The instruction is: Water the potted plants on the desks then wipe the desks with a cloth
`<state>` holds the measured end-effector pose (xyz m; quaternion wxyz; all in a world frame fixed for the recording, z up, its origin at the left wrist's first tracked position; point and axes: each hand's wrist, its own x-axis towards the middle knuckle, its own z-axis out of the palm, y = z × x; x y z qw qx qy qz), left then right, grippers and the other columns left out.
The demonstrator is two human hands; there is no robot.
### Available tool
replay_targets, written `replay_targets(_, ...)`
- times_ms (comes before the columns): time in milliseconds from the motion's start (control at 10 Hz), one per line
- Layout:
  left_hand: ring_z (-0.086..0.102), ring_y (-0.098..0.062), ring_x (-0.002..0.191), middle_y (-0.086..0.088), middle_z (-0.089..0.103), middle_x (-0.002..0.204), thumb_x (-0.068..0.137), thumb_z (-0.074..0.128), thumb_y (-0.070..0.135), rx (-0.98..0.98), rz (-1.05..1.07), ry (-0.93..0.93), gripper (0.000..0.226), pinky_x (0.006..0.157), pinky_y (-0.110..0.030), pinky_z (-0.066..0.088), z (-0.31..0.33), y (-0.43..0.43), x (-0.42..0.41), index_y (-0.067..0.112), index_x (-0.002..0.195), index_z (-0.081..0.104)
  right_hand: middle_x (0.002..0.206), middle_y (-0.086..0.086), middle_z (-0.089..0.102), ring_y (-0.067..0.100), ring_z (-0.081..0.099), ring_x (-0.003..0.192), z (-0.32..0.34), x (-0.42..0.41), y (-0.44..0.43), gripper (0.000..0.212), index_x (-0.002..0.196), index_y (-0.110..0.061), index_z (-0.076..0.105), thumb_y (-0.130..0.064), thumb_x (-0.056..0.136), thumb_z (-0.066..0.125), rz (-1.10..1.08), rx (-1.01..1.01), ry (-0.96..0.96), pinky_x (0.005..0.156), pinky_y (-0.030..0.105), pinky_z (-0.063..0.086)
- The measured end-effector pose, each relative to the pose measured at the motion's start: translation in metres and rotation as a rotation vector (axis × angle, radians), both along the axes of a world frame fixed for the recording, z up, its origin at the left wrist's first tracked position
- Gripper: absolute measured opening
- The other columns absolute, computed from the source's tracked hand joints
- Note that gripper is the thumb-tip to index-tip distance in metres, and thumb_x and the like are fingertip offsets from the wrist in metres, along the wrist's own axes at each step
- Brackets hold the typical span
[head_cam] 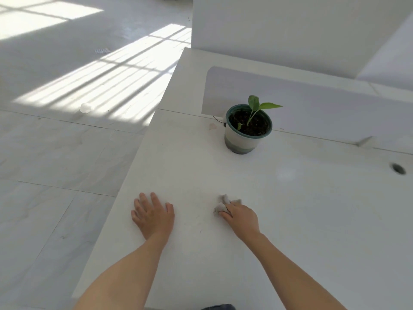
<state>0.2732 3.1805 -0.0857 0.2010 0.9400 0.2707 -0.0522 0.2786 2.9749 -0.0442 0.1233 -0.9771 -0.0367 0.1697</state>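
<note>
A small green seedling grows in a white pot with a green rim (247, 135), standing at the back of the white desk (301, 209) against the low divider. My right hand (242, 217) grips a crumpled grey cloth (222, 203) and presses it on the desk top in front of the pot. My left hand (153, 214) lies flat on the desk near its left edge, fingers spread, holding nothing.
A white divider panel (312, 108) runs along the back of the desk. A round cable hole (399, 168) sits at the right. The desk's left edge drops to a sunlit tiled floor (67, 153) with a small white object (86, 107) on it.
</note>
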Motion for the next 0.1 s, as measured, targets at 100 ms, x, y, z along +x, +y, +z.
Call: replay_targets(100, 0.013, -0.033, 0.141, -0.016, 0.02, 0.153, 0.089, 0.044, 0.032, -0.006, 0.012, -0.018, 0.057, 0.111, -0.048, 0.011, -0.0046, 0.001, -0.0004, 0.01, 0.14, 0.032, 0.115, 0.005, 0.062, 0.022, 0.056, 0.106, 0.0049, -0.0097, -0.0015, 0.041, 0.13, -0.026, 0.045, -0.043, 0.095, 0.033, -0.061, 0.045, 0.022, 0.074, 0.03, 0.039)
